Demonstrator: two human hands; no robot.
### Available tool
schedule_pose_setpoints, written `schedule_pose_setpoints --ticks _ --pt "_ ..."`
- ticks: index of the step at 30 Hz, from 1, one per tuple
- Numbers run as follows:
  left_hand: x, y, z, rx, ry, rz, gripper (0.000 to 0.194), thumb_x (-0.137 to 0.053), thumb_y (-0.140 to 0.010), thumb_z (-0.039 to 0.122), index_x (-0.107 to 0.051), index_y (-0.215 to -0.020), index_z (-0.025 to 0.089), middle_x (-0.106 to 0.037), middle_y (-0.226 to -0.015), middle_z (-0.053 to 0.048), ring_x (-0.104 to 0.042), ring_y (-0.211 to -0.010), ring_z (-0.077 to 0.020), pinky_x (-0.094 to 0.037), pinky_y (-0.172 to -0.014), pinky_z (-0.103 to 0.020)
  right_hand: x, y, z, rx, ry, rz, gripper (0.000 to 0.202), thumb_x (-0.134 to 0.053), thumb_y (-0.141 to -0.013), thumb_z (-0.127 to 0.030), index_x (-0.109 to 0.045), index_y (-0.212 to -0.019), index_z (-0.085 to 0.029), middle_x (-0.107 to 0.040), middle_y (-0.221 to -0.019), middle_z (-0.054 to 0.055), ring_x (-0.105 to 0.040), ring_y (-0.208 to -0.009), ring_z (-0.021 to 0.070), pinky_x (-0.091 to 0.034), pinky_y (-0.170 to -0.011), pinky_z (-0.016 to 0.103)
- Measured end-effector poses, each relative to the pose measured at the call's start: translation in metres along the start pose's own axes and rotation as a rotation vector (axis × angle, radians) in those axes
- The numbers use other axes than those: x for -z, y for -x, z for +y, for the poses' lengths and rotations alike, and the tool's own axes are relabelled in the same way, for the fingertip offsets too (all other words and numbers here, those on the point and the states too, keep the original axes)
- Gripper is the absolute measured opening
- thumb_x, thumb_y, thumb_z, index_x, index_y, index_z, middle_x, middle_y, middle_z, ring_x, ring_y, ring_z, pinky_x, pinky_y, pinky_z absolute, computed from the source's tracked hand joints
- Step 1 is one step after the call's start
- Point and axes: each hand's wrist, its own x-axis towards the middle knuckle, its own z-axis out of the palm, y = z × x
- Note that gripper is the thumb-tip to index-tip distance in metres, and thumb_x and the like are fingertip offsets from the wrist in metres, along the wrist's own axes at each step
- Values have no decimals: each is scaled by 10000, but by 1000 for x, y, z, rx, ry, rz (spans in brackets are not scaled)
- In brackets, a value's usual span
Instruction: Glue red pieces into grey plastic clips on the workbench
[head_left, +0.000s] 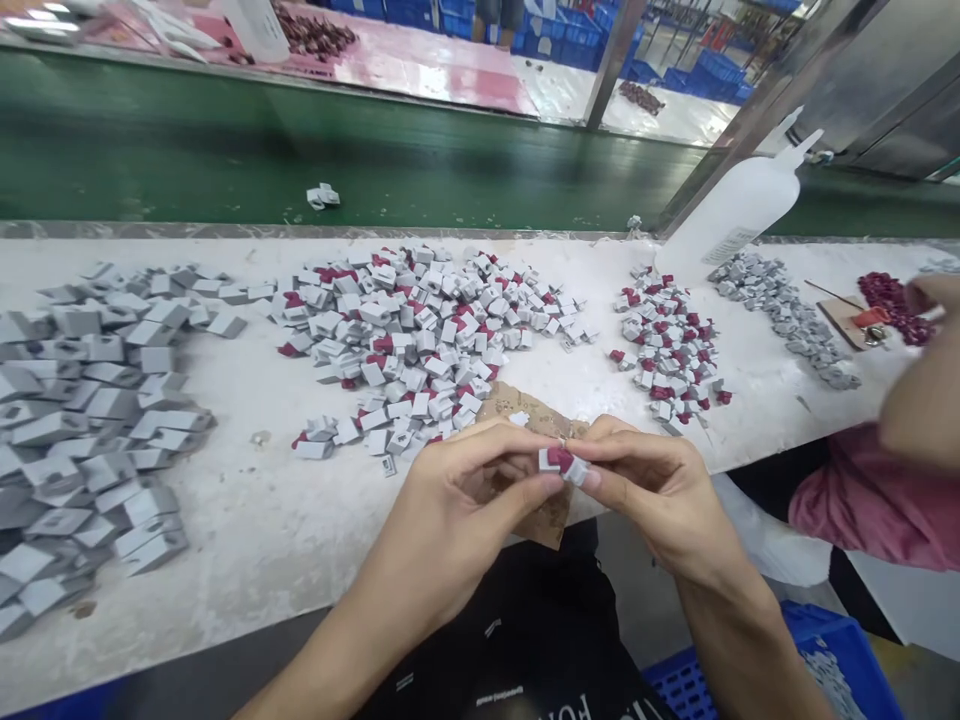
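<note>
Just above the table's front edge, my left hand (pixel 469 500) and my right hand (pixel 652 480) meet at the fingertips. Between them is a small grey and dark-red plastic part (pixel 559 460). The left thumb and fingers pinch its grey left end, while those of the right close on its right end. Fingertips hide some of the part. Under the hands lies a stained brown cardboard piece (pixel 546 525). Beyond them spreads a pile of grey and dark-red plastic parts (pixel 427 330). A smaller pile of similar parts (pixel 667 350) sits to the right.
Plain grey blocks (pixel 97 410) cover the table's left. A white squeeze bottle (pixel 739 215) stands tilted at the back right, near small grey pieces (pixel 784 315). Behind runs a green conveyor belt (pixel 450 175). A co-worker's arm (pixel 922 390) reaches in at right, above a blue crate (pixel 847 650).
</note>
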Motion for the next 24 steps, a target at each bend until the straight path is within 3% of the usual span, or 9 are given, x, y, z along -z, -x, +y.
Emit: schedule_pose_setpoints --ticks 3,6,10,13,15,17,19,21,24 --pt "8 -8 18 -8 -42 -45 83 -866 -982 297 -911 -1029 245 -863 -970 -55 -810 -854 -215 -666 -757 -295 -2 -14 -7 7 -44 -49 146 -952 -1005 -268 -973 -1114 -364 -893 -1029 37 -855 -931 180 -724 -831 277" --pt "23 -40 43 -44 -280 -68 133 -855 -978 350 -892 -1043 241 -860 -955 -72 -796 -836 -238 -655 -727 -328 2 -42 -17 21 42 -53 206 -950 -1002 -302 -955 -1195 -371 -910 -1105 42 -874 -1002 219 -761 -905 371" --pt "55 -126 75 -146 -642 150 191 -874 -922 309 -887 -1095 229 -857 -1035 -127 -773 -869 -282 -623 -744 -385 26 -97 -27 110 386 102 465 -930 -983 -377 -871 -1438 -303 -894 -1246 98 -864 -1051 281 -767 -960 508" --pt "79 -205 89 -65 -786 377 155 -893 -841 167 -853 -990 182 -856 -1040 -148 -788 -949 -296 -627 -895 -438 54 -144 -32 125 660 218 428 -852 -996 -304 -870 -1413 -209 -879 -1290 150 -855 -1024 291 -752 -940 498" --pt "91 -251 93 -8 -806 432 61 -839 -888 171 -802 -915 130 -862 -1069 -126 -810 -1041 -294 -619 -978 -439 71 -177 -35 76 815 272 395 -772 -1008 -215 -869 -1389 -178 -876 -1276 161 -846 -963 282 -741 -913 491" --pt "98 -288 92 37 -790 427 221 -748 -998 229 -751 -849 67 -856 -1088 -120 -815 -1114 -290 -614 -1019 -429 86 -212 -37 32 927 338 408 -706 -999 -117 -866 -1373 -142 -868 -1276 177 -837 -971 295 -716 -969 519" --pt "101 -315 87 71 -767 419 338 -687 -1078 239 -728 -830 12 -842 -1081 -144 -814 -1133 -290 -623 -1030 -432 98 -249 -37 23 993 404 423 -674 -965 -31 -868 -1336 -96 -854 -1292 203 -824 -1102 339 -652 -1108 557" --pt "103 -334 77 79 -741 408 270 -731 -1100 220 -753 -939 5 -835 -1107 -151 -814 -1116 -270 -659 -1017 -443 108 -286 -33 12 1057 455 444 -672 -933 18 -866 -1320 -77 -832 -1345 221 -775 -1272 381 -560 -1230 571" --pt "108 -354 63 19 -704 345 274 -650 -1189 305 -780 -1171 65 -803 -1188 -85 -809 -1109 -239 -691 -980 -421 121 -334 -23 -39 1124 503 471 -725 -917 14 -847 -1362 -82 -779 -1456 243 -703 -1395 419 -508 -1259 591"
